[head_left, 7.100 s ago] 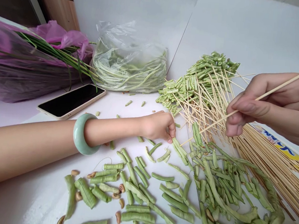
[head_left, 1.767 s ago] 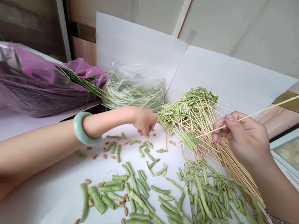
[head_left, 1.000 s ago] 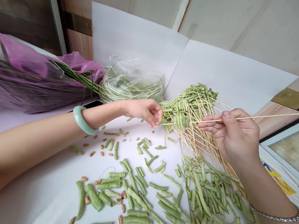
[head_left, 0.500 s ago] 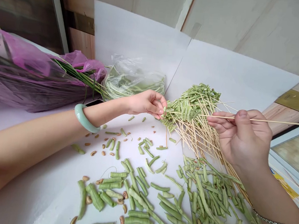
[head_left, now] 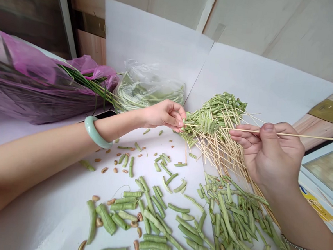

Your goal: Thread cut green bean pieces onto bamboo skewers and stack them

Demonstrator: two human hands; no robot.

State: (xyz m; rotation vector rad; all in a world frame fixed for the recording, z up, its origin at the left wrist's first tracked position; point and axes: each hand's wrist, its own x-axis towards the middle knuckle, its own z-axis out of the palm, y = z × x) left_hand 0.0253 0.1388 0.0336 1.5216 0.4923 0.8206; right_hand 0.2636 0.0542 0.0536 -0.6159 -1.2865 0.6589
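So the table [head_left: 42, 223] has paper sheets [head_left: 262, 79] propped up along the back. Back left sits a bag of greens [head_left: 26, 84], with a bag of long beans [head_left: 148, 94] just right of it and a phone [head_left: 107, 113] poking out in front, between them and my left arm. Right of the bean bag is a skewered pile [head_left: 214, 118]. The left hand [head_left: 164, 115] is at its left edge, pinching a bean piece [head_left: 183, 121] on the end of a skewer [head_left: 315, 137], and the right hand [head_left: 275, 155] holds that skewer on the pile's right side. Loose beans [head_left: 151, 225] cover the table in front, with shelled seeds [head_left: 115, 171] scattered among them.
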